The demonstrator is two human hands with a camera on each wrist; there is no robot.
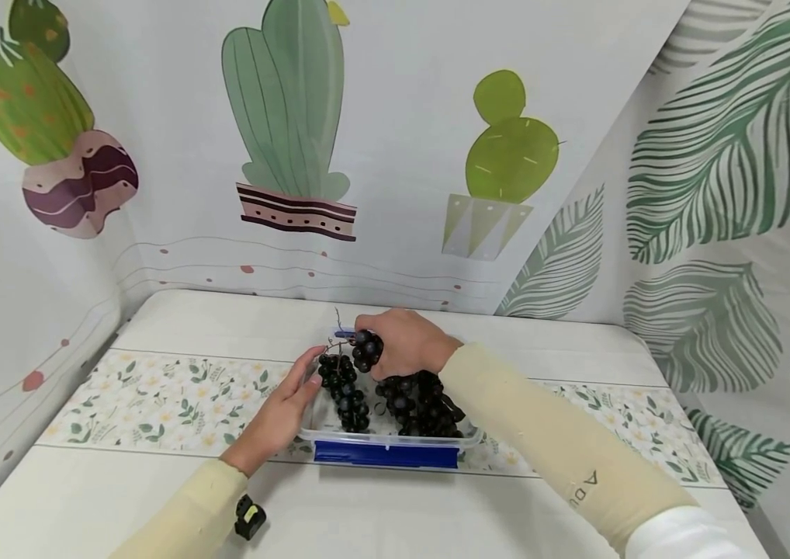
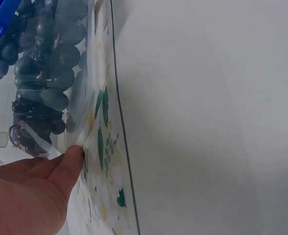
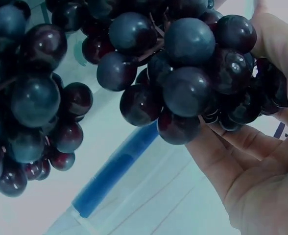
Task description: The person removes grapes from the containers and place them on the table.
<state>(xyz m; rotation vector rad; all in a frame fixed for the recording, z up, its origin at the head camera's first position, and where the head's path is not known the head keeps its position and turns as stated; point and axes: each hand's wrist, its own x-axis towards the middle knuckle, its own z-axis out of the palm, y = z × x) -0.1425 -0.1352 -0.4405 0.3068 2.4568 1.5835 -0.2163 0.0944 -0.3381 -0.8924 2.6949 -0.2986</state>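
A clear plastic container with blue clips stands on the table and has bunches of dark grapes in it. One bunch lies along its left side, and more dark grapes fill its right side. Over the back part, my right hand grips another grape bunch; the right wrist view shows its fingers and thumb around the held grapes. My left hand is at the container's left side, its fingers fairly straight. In the left wrist view, that hand touches the clear wall near a corner.
A small black device with a yellow-green patch sits beside the left forearm. The white table cover has a floral band across it. Behind the table hangs a cloth printed with cacti and leaves.
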